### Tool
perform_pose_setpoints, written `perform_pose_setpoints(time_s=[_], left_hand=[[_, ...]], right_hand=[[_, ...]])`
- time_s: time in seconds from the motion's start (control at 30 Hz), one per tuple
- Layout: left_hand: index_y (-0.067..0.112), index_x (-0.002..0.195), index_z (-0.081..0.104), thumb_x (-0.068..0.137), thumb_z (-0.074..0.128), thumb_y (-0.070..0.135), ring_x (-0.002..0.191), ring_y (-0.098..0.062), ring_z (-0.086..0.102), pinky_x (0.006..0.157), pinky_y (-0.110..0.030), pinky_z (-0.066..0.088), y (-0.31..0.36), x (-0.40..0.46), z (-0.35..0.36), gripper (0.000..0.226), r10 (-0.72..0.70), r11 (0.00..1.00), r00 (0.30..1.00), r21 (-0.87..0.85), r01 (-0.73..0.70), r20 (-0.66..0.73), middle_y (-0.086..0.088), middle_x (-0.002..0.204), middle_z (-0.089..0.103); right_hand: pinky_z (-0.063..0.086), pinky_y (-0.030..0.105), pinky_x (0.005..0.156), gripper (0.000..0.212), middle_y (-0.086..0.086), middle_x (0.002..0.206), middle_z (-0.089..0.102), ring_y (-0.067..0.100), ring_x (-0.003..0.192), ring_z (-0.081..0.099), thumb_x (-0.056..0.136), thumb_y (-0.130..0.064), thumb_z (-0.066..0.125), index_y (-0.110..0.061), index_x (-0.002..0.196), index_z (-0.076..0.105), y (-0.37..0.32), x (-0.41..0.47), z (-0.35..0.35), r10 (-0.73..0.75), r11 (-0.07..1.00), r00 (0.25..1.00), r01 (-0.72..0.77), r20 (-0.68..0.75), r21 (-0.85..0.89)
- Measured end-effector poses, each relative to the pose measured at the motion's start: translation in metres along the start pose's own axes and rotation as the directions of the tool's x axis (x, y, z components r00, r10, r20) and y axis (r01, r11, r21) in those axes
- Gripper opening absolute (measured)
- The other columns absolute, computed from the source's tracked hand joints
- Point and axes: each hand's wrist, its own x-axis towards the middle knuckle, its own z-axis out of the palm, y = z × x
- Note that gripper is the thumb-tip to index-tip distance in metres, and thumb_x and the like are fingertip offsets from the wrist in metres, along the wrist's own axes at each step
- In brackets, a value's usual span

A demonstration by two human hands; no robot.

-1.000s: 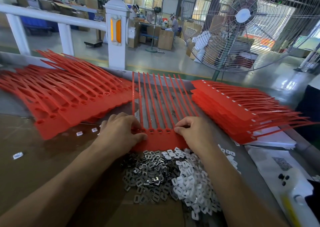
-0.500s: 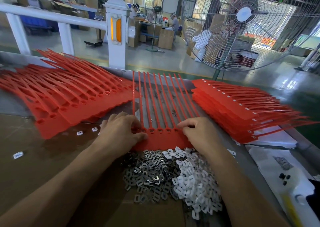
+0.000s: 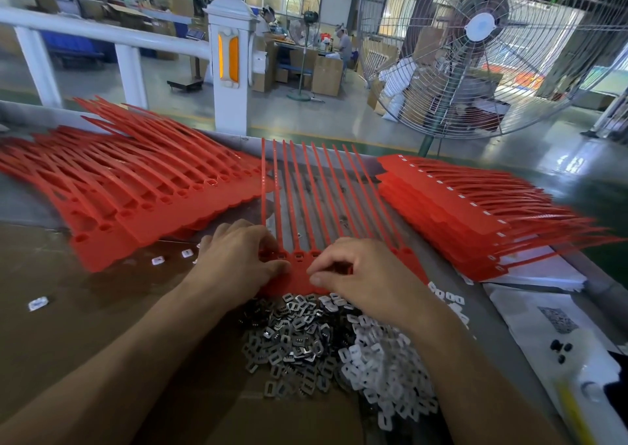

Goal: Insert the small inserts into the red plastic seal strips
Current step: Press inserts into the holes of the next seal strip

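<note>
Both hands press on the red strip point(image 3: 299, 274), left hand point(image 3: 234, 261) flat, right hand point(image 3: 356, 271) pinching something unseen. The strip looks light and bendy; hold its solid base.

Bench point(image 3: 51, 342): brown cardboard sheet over a grey top. On it, centre: one red comb of seal strips point(image 3: 306, 206), tails pointing away. Left: fanned stack of red strips point(image 3: 136, 189). Right: second red stack point(image 3: 458, 220) resting partly on white paper point(image 3: 530, 312). Near edge: heap of small inserts point(image 3: 323, 342), grey ones left, white ones right. A few stray white inserts point(image 3: 38, 303) lie apart at left.
</note>
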Motion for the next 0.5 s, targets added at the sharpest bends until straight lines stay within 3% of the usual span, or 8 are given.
perform_pose_setpoints(time_s=[0.2,0.4,0.5], left_hand=[[0.039,0.111,0.067,0.083,0.072,0.058,0.125,-0.018,0.043,0.105,-0.041,0.029,0.0005,0.0004,0.0006,0.034,-0.003,1.0,1.0,0.009,0.003,-0.003,0.01,0.127,0.055],[0.038,0.111,0.067,0.083,0.072,0.059,0.124,-0.018,0.043,0.105,-0.041,0.03,0.0002,0.001,0.0017,0.035,-0.006,1.0,1.0,0.021,0.006,-0.01,0.01,0.127,0.055],[0.037,0.11,0.067,0.082,0.072,0.059,0.124,-0.018,0.043,0.105,-0.041,0.03,0.0001,0.001,0.0019,0.035,-0.003,1.0,1.0,0.022,0.003,-0.011,0.009,0.127,0.055]], right_hand=[[0.049,0.02,0.08,0.009,-0.017,0.097,0.064,-0.002,0.091,0.062,0.088,-0.035,0.081,-0.033,0.096,0.079,-0.0089,-0.0021,0.004,-0.025,0.998,0.979,0.035,0.204,-0.047],[0.052,0.027,0.087,0.003,-0.014,0.099,0.064,0.0,0.093,0.061,0.091,-0.033,0.079,-0.032,0.094,0.079,-0.011,-0.0023,0.0053,-0.012,0.995,0.979,0.031,0.205,-0.092],[0.049,0.019,0.079,0.003,-0.016,0.096,0.067,-0.002,0.09,0.063,0.094,-0.033,0.075,-0.032,0.093,0.077,-0.0105,-0.0039,0.0061,-0.032,0.996,0.983,0.047,0.183,-0.076]])
